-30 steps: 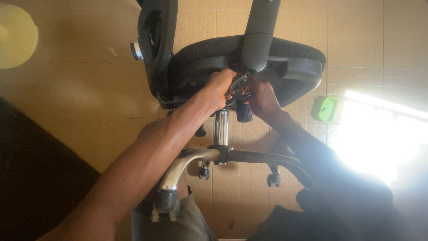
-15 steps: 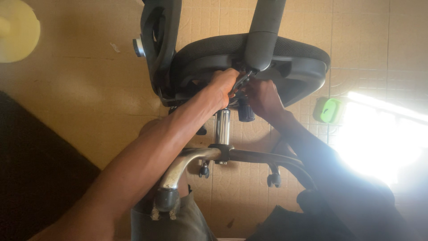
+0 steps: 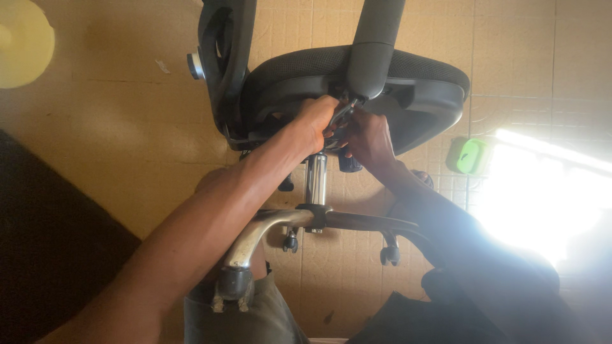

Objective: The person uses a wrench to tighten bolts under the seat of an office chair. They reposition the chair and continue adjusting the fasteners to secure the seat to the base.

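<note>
While tipped on its side across the upper middle of the frame, office chair (image 3: 357, 89) under work at the seat underside. Left hand (image 3: 317, 121) curled shut around a thin dark tool (image 3: 343, 113), maybe a wrench or key, too small to tell which. Right hand (image 3: 368, 137) pressed against the mechanism just right of it, fingers bent in; whether gripping anything cannot tell, partly hidden. Chrome post (image 3: 316, 179) running down to the wheeled base (image 3: 331, 220) at lower centre, one base arm resting near the knee. Green object (image 3: 472, 156) on tiled floor (image 3: 115, 127) at right, beside strong sun glare. Risks, as judgement: tool slipping off the fitting and knuckles hitting metal, since both hands crowd one tight spot; chair rolling or swinging on its casters under force; glare hiding the fitting, so a misplaced bite and a rounded bolt.
</note>
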